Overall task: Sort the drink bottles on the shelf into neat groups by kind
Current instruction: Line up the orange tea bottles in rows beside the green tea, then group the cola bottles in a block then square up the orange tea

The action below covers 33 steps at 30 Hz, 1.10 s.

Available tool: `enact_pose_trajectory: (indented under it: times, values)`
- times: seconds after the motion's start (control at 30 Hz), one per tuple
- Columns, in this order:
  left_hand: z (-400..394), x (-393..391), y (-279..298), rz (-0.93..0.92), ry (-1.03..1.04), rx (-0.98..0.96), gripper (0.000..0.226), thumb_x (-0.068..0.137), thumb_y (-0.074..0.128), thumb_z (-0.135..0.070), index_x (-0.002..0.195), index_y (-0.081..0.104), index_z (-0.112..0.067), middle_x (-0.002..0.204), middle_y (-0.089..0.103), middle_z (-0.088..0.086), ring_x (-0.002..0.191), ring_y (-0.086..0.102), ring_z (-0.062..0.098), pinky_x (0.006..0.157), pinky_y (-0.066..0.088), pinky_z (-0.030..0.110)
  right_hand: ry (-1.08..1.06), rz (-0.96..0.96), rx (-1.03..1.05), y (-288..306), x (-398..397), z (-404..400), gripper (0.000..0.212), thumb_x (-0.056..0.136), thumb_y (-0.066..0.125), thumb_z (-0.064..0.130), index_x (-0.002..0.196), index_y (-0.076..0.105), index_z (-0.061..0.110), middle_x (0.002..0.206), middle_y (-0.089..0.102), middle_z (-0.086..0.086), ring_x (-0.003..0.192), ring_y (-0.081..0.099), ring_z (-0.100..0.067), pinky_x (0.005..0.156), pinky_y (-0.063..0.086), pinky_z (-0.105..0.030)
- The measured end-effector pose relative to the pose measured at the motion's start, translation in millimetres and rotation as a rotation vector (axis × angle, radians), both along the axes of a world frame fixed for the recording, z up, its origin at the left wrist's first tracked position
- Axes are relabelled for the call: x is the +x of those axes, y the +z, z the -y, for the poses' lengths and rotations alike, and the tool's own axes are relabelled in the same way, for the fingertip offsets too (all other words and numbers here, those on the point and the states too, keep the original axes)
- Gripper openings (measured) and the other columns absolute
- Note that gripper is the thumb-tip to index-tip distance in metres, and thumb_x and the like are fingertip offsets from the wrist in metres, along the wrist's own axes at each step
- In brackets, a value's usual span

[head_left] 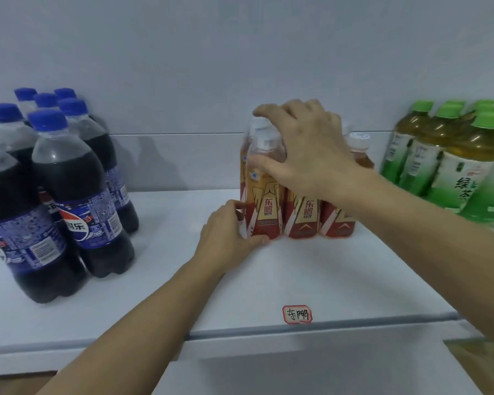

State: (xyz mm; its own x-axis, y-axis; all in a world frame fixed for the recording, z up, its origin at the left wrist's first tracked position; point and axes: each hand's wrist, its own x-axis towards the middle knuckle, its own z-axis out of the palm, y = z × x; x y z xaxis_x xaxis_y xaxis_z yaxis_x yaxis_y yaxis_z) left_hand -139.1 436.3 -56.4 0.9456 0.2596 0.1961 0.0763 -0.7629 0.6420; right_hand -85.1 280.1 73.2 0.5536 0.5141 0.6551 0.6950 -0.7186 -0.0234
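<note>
Centrally, amber-filled energy-drink bottles (271,201) between hands.

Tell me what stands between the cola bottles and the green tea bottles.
Head view: the red-and-gold bottles, gripped by both hands, left hand low, right hand on top. Bare shelf flanks them.

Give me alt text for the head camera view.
Two hands steady a cluster of orange energy drink bottles mid-shelf: the left hand grips a bottle's base, the right hand spans the caps. Cola bottles stand left, green tea bottles right.
</note>
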Motion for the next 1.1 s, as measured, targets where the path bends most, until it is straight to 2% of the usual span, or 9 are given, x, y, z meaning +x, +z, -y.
enact_pose_trajectory:
  times: [0.1,0.17,0.23,0.3,0.37,0.5,0.73,0.93,1.1]
  values:
    - [-7,-11,2,-0.091,0.029,0.277,0.084,0.08,0.071,-0.066,0.143,0.046,-0.019,0.139,0.052,0.002,0.126,0.05,0.022,0.104,0.047,0.044,0.228,0.15,0.364,-34,-26,20,0.026,0.089,0.066,0.032,0.112,0.065,0.017,0.101,0.063,0.0,0.096,0.053,-0.02,0.085,0.041,-0.035]
    - [-12,-24,3,-0.176,-0.037,0.436,0.068,0.092,0.054,-0.064,0.143,0.047,-0.019,0.147,0.045,0.002,0.132,0.045,0.024,0.106,0.042,0.042,0.276,0.008,0.426,-64,-40,33,0.011,0.088,0.066,0.021,0.099,0.063,0.018,0.091,0.059,0.005,0.087,0.053,-0.015,0.078,0.044,-0.028]
    - [-13,-39,-1,-0.225,-0.122,0.496,0.061,0.101,0.04,-0.056,0.148,0.042,-0.018,0.159,0.036,0.004,0.143,0.036,0.024,0.114,0.033,0.038,0.238,-0.277,0.379,-91,-47,41,0.013,0.089,0.068,0.021,0.1,0.061,0.025,0.092,0.057,0.012,0.086,0.054,-0.008,0.077,0.048,-0.025]
    - [-8,-54,-7,-0.184,-0.108,0.473,0.059,0.104,0.036,-0.05,0.153,0.039,-0.017,0.164,0.031,0.004,0.149,0.03,0.021,0.12,0.026,0.034,0.189,-0.517,0.305,-116,-49,46,0.018,0.091,0.069,0.024,0.105,0.06,0.031,0.097,0.056,0.014,0.089,0.054,-0.003,0.079,0.047,-0.023]
    - [-3,-62,-11,-0.091,-0.045,0.437,0.053,0.103,0.043,-0.047,0.147,0.048,-0.018,0.158,0.041,0.001,0.142,0.04,0.02,0.116,0.034,0.034,0.175,-0.608,0.226,-136,-50,49,0.017,0.092,0.068,0.03,0.108,0.06,0.034,0.102,0.054,0.013,0.095,0.051,-0.003,0.083,0.042,-0.023]
    - [-2,-62,-11,-0.058,0.008,0.393,0.045,0.099,0.052,-0.047,0.137,0.056,-0.023,0.146,0.049,-0.005,0.129,0.049,0.017,0.108,0.042,0.039,0.212,-0.597,0.121,-144,-53,51,0.02,0.094,0.062,0.042,0.114,0.06,0.038,0.104,0.055,0.018,0.102,0.045,-0.003,0.085,0.037,-0.025]
    - [-4,-65,-12,-0.051,0.001,0.353,0.039,0.099,0.053,-0.047,0.132,0.058,-0.027,0.142,0.051,-0.01,0.125,0.051,0.013,0.107,0.044,0.036,0.234,-0.56,0.086,-144,-56,55,0.019,0.096,0.061,0.04,0.114,0.061,0.036,0.106,0.053,0.02,0.105,0.043,-0.005,0.094,0.041,-0.03]
    - [3,-85,-6,0.034,0.253,0.38,0.021,0.096,0.053,-0.041,0.104,0.065,-0.025,0.109,0.061,-0.004,0.103,0.055,0.02,0.087,0.046,0.037,0.222,-0.572,0.096,-140,-63,55,0.018,0.095,0.065,0.036,0.112,0.061,0.036,0.101,0.059,0.02,0.1,0.049,-0.004,0.084,0.039,-0.027]
    - [-11,-143,-10,0.152,0.394,0.203,0.012,0.092,0.059,-0.033,0.097,0.066,-0.025,0.096,0.064,-0.008,0.092,0.058,0.014,0.081,0.047,0.033,0.226,-0.627,0.282,-139,-68,49,0.02,0.091,0.072,0.027,0.106,0.065,0.038,0.097,0.065,0.021,0.094,0.058,0.0,0.075,0.043,-0.024]
